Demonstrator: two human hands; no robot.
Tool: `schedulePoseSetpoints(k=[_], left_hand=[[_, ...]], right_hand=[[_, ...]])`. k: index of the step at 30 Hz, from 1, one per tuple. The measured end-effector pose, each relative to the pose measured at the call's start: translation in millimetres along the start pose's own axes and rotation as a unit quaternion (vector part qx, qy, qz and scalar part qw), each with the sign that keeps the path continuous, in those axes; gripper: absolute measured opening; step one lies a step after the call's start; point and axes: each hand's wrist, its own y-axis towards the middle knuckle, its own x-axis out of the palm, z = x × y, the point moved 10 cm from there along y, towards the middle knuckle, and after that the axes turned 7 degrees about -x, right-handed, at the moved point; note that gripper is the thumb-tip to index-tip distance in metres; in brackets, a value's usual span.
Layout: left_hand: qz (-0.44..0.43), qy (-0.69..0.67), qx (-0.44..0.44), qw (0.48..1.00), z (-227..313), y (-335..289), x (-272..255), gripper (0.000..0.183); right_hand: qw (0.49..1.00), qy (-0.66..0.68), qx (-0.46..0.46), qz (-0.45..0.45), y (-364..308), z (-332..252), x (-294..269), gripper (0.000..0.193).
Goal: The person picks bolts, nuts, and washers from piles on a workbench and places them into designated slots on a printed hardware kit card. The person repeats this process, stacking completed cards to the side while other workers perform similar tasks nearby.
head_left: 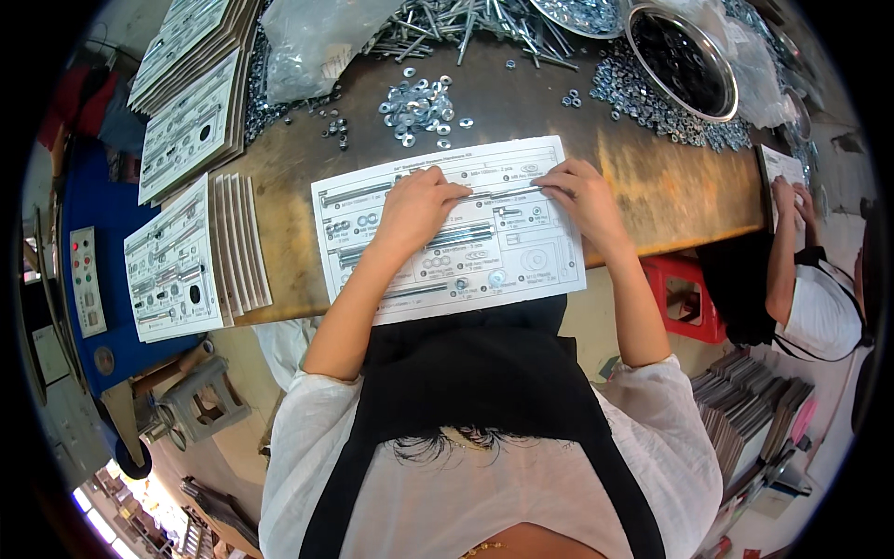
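Observation:
A white printed hardware card [549, 270] lies at the table's front edge, its near side overhanging. Pictures of bolts, nuts and washers cover it, and several metal bolts [461, 235] rest in rows on its face. Across the upper part stretches a long thin bolt [503, 194]. My left hand [424, 210], closed, pinches this bolt's left end with thumb and fingertips. At its right end my right hand [585, 200] is closed too, fingertips pressed together on it near the card's right edge. Just beyond the card sits a small pile of washers [416, 107].
Stacked printed cards [172, 265] stand at the left. Farther back are loose long bolts [466, 28], a clear plastic bag [312, 47], heaped nuts [643, 102] and a metal bowl [684, 61] of black parts. A co-worker [819, 298] handles another card at right, near a red stool [684, 293].

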Motion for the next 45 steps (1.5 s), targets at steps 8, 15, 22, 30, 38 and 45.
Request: schedulePoseSetpoints(k=[8, 15, 22, 30, 38, 45], left_hand=[[-0.016, -0.002, 0.0, 1.0, -1, -1, 5, 0.022], [0.077, -0.096, 0.024, 0.992, -11, 82, -21, 0.035], [0.185, 0.006, -0.209, 0.96, -66, 228, 5, 0.04], [0.322, -0.057, -0.122, 0.937, -83, 172, -90, 0.029], [0.215, -0.333, -0.083, 0.914, -69, 48, -112, 0.009], [0.104, -0.096, -0.013, 0.99, -8, 41, -29, 0.014]], right_hand=[[0.999, 0.012, 0.048, -0.016, -2, 15, 9, 0.015], [0.985, -0.04, -0.041, 0.163, 56, 54, -41, 0.029], [0.945, -0.276, 0.064, 0.161, 143, 156, -37, 0.023], [0.959, -0.129, 0.086, 0.237, 94, 134, -80, 0.016], [0.977, 0.164, 0.081, 0.113, 49, 37, -27, 0.012], [0.996, 0.032, 0.046, 0.068, 34, 33, 5, 0.013]])
